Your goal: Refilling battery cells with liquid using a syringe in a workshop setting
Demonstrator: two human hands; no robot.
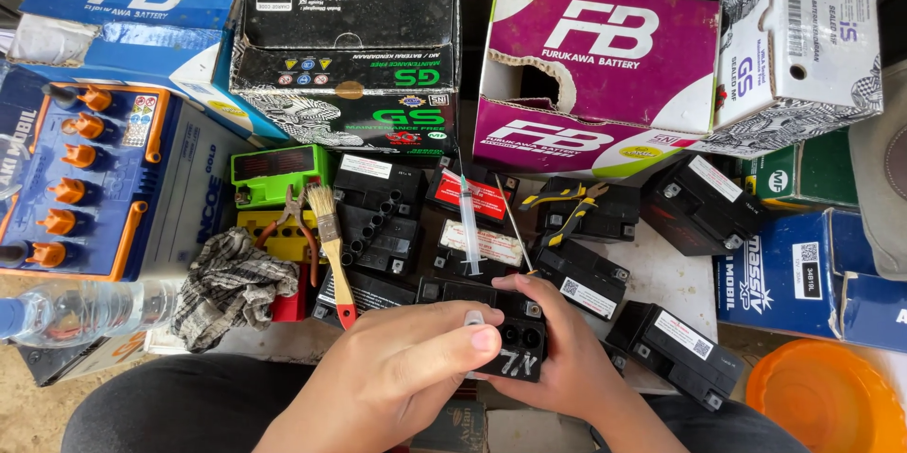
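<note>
your left hand is curled shut, thumb and forefinger pinching a small clear tube at its tip, right over the top of the small black battery. your right hand wraps around that battery from the far side, fingers closed on its edge and underside, holding it low in the middle of the view, just above your lap. the battery's top shows a row of round holes, and white marks are scrawled on its near face.

just beyond it lie more black batteries packed close together on the bench. a syringe rests across them, pointing away from you, with a thin metal rod slanting beside it. yellow-handled pliers sit on a battery further right. to the left, a paintbrush with a red-tipped wooden handle leans across the pile, next to red-handled pliers and a green battery. a checked rag is bunched near your left knee, and a water bottle lies on its side at the left edge. a large blue battery with orange caps stands behind the bottle. cardboard boxes line the back, and an orange bowl sits at lower right.
</note>
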